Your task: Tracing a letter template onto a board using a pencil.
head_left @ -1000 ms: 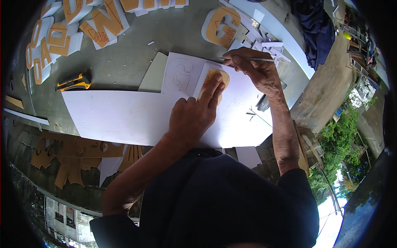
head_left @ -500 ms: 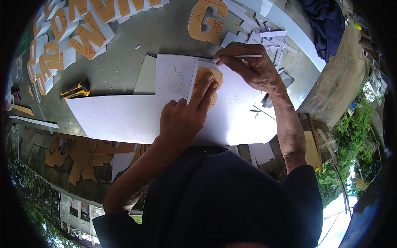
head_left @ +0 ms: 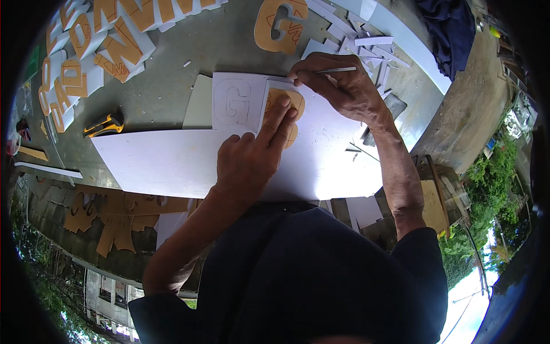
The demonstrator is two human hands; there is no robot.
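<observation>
Two outstretched fingers of my left hand [head_left: 249, 163] press down on a brown-faced cut-out piece [head_left: 296, 104] with rounded edges; its other fingers are bent, and they hide part of the piece. Beneath lies a large white foam-like sheet [head_left: 160, 160]. To the left of the cut-out, a letter outline is drawn on the white board [head_left: 232, 104]. My right hand [head_left: 346, 89] is closed in a pinch on a thin, pale, rod-like tool [head_left: 342, 70]. Its fingertips are at the far edge of the board, just beyond the cut-out; the tool's working end is hidden.
A yellow-and-black utility knife [head_left: 106, 126] lies left of the sheet. Several brown-faced letter blocks [head_left: 123, 43] crowd the far left, and a larger brown letter [head_left: 266, 28] lies at the far side. White offcuts [head_left: 372, 41] and dark cloth [head_left: 447, 34] are at far right.
The view has shifted slightly, so both hands and the board appear a little farther up and left. My left fingers still press the cut-out and my right hand keeps its pinch on the tool.
</observation>
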